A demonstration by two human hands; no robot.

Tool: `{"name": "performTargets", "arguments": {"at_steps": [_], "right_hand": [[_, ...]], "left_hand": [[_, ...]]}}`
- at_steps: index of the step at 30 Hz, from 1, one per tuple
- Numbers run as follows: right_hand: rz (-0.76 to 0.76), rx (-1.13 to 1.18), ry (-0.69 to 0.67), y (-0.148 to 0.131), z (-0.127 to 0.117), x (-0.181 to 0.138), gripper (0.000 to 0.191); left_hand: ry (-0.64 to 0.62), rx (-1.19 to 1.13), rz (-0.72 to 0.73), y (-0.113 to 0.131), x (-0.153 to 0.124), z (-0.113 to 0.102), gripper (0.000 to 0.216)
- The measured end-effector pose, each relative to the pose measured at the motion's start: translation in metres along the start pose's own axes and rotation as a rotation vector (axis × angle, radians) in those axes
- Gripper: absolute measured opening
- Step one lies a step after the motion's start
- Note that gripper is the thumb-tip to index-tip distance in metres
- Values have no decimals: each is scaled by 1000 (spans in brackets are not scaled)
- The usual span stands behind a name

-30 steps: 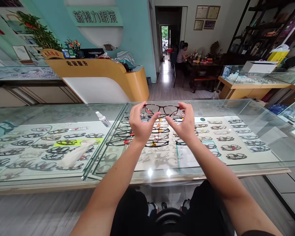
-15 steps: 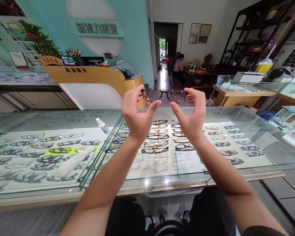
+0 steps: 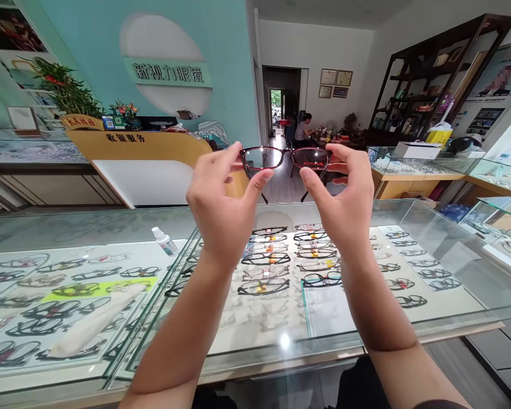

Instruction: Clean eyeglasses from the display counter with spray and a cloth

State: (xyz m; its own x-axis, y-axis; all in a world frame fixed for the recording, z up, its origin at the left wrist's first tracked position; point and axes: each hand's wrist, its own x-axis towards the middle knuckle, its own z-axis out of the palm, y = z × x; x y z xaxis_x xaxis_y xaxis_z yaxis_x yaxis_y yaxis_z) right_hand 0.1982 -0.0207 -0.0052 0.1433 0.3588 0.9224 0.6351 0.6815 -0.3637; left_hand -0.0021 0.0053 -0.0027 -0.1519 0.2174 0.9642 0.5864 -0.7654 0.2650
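A pair of dark red-rimmed eyeglasses (image 3: 287,152) is held up in front of me, above the glass counter. My left hand (image 3: 225,196) pinches its left end between thumb and fingers. At the right end, my right hand (image 3: 343,190) grips the frame the same way, with the thumb at the lower rim. Small red lettering shows on the right lens. The temples are unfolded and point away and down. Beneath my hands, rows of eyeglasses (image 3: 264,287) lie inside the glass display case (image 3: 268,324).
On the counter's left stand a small white spray bottle (image 3: 165,241) and a pale cloth roll (image 3: 100,321). Beyond is a yellow-and-white service desk (image 3: 153,170). A person (image 3: 303,132) sits at a cluttered table in the back. More glass cases (image 3: 413,165) line the right.
The eyeglasses have come closer and tilted, so the lenses and temples show more. Both hands have spread slightly apart, still gripping the frame. My view has tipped up.
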Motion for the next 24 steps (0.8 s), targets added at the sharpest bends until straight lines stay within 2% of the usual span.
{"name": "performTargets", "arguments": {"at_steps": [6,14,19,24], "right_hand": [[23,-14,-43,12,2,1,51],[26,-11,-106,16,2,2,48],[55,-14,-105,18,1,3,50],[67,-40,-106,17,1,2,50]], "left_hand": [[-12,38,-49,-4,-1,4,49],[40,73,7,-3,-1,2,50],[0,93,-18,-5,-5,3,52],[14,73,-30,-4,-5,3,48]]}}
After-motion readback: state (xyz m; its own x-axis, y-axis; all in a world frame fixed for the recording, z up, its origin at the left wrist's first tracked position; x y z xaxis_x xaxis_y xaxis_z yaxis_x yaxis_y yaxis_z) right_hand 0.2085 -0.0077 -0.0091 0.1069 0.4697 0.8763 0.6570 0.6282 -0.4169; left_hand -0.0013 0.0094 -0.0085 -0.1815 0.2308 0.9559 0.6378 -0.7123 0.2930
